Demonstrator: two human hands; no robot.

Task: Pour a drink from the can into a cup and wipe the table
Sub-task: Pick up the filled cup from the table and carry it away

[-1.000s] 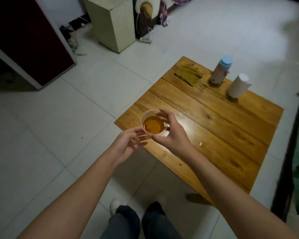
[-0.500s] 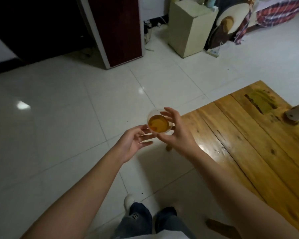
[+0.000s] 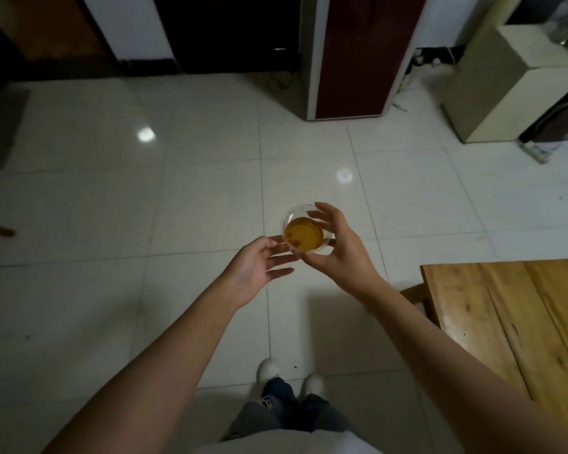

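A clear plastic cup (image 3: pixel 304 232) holding amber drink is up in the air over the tiled floor, away from the table. My right hand (image 3: pixel 338 250) grips it from the right, fingers curled round its wall. My left hand (image 3: pixel 254 268) is beside it on the left, palm up, with straight fingertips touching the cup's lower left side. The wooden table (image 3: pixel 512 316) shows only as a corner at the lower right. No can or cloth is in view.
White floor tiles (image 3: pixel 184 198) fill the middle. A dark red door (image 3: pixel 358 54) and a dark doorway stand at the back. A beige cabinet (image 3: pixel 505 83) is at the back right. My feet in white shoes (image 3: pixel 289 375) are below.
I have turned left, away from the table: it slid from the middle to the lower right, and the bottles and cloth left the view. Both hands kept the cup.
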